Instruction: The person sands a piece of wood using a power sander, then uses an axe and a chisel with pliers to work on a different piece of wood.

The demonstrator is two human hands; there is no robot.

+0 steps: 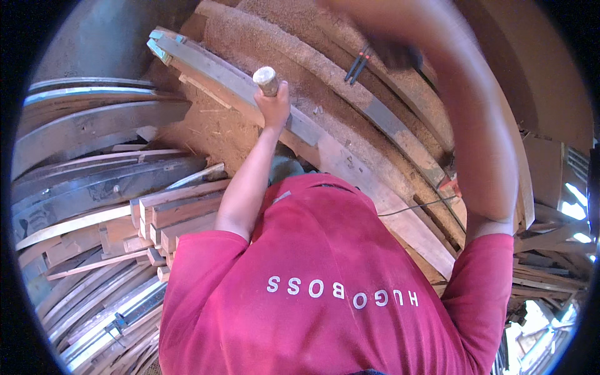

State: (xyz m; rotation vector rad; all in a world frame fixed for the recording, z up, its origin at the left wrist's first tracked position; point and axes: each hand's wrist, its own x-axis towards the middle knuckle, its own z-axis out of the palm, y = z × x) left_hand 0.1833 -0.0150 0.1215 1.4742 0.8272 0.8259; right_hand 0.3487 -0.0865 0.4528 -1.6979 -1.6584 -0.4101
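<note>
My left hand (273,107) is closed around an upright wooden tool handle (265,78) with a pale, round butt end facing up. The tool's lower end is hidden below the fist, over a long wooden beam (300,126). My right arm (478,125) is raised along the right side and bends across the top edge, smeared by motion. The fingers of my right hand (350,9) cannot be made out, nor whether they hold anything. Under that arm a dark, blurred shape (400,56) shows, its kind unclear.
Two thin dark rods with orange ends (357,65) lie on a curved timber (384,119) strewn with sawdust. A dark cord (415,206) crosses the beams toward a red object (449,186). Stacked boards (187,212) fill the left; more timber (550,275) lies at right.
</note>
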